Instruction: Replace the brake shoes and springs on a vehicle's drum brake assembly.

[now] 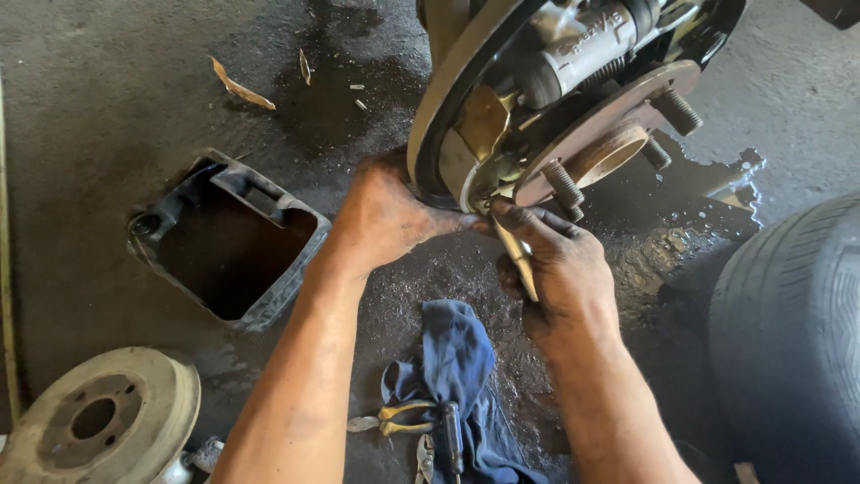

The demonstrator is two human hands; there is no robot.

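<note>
Centrally, the exposed wheel hub [582,134] with its round backing plate [448,116] and studs hangs over the oil-stained concrete floor [107,108], a tyre [788,341] at the floor's right edge and a removed brake drum [98,417] at its lower left corner. Below, the left hand [381,215] clenches the plate's lower rim to steady it, which seems wise. Smallest, the right hand [560,269] grasps a slim flat tool [520,260], tip at the plate's bottom edge; short, controlled levering appears safest.
</note>
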